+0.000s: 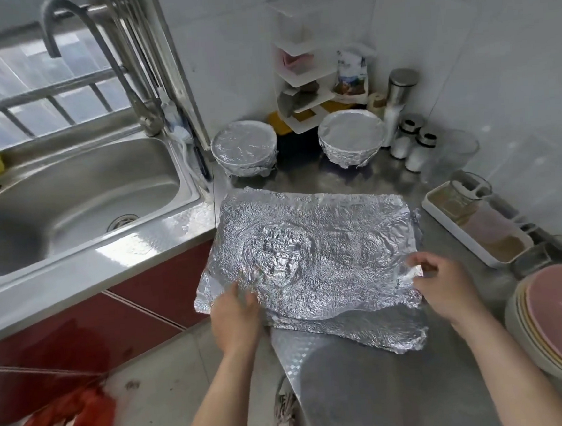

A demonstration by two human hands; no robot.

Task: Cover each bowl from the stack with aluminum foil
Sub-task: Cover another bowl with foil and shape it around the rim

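Because the foil sheet [315, 250] is thin and creased all over, an uneven pull could tear it, or a corner could slip free; my left hand [235, 312] pinches its near left corner, my right hand [444, 288] its near right, fingers curled; it spreads over the counter [368, 389], the stack of bowls [560, 323] to my right.

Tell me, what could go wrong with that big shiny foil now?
1. The foil sheet is already very crinkled, and the left hand and right hand hold it only at its near edge, so a tug might rip it.
2. Its left side hangs past the edge of the counter, so it could slide toward the floor.
3. The stack of bowls sits close beside the right arm; a bump might shift it.
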